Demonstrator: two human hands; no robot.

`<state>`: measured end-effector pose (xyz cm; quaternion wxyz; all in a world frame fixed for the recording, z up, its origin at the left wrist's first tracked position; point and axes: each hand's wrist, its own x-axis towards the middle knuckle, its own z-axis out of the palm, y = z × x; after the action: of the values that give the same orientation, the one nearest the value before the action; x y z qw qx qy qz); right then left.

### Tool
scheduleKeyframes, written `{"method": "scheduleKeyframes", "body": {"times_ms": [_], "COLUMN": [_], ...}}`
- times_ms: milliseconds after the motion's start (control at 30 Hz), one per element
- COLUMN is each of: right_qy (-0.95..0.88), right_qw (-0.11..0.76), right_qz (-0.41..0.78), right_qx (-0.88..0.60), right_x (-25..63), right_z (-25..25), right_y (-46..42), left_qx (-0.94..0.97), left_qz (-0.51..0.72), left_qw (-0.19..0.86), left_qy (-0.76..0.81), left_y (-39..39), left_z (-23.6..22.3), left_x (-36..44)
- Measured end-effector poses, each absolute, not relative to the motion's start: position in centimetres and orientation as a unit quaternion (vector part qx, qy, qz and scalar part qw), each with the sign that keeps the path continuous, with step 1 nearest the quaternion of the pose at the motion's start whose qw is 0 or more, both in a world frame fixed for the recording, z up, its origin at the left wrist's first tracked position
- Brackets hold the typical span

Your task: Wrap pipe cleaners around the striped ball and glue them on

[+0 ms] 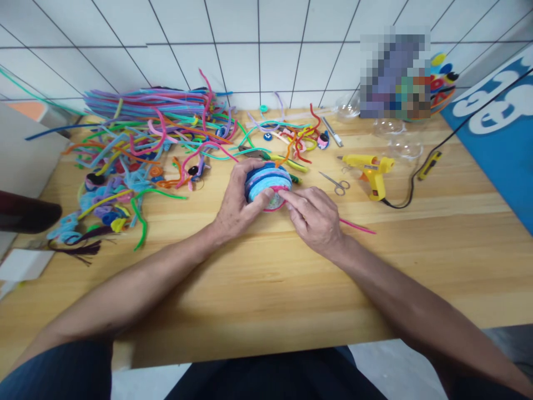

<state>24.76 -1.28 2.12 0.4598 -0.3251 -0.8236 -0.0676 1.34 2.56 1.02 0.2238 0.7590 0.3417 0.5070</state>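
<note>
Blue-striped ball (267, 179) between left hand (238, 201) and right hand (320, 218), against both.

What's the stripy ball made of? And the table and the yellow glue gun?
Stripy ball: probably fuzzy fibre outside, from its soft, matte, coloured bands; inside, I can't tell.
Table: wood or a wood lookalike, faintly shiny, with visible grain lines.
Yellow glue gun: likely hard plastic, smooth and evenly bright.

Remotely, I observe a white-tiled wall (283, 22) with dark grout lines (far), a wood-grained table (237, 300) against it, and pale floor (385, 369) (near).
</note>
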Motion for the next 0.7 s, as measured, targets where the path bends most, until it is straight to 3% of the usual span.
{"method": "scheduleKeyframes", "body": {"times_ms": [700], "right_qy": [-0.833], "right_qw": [0.422], "right_qz": [-0.048], "right_qx": [-0.355], "right_x": [24.96], "right_z": [1.70], "right_y": [-1.74], "left_qx": [0.737], "left_qz": [0.502], "left_qw": [0.280], "left_qy": [0.356], "left_y": [2.63], "left_z": [1.64], "left_x": [1.38]}}
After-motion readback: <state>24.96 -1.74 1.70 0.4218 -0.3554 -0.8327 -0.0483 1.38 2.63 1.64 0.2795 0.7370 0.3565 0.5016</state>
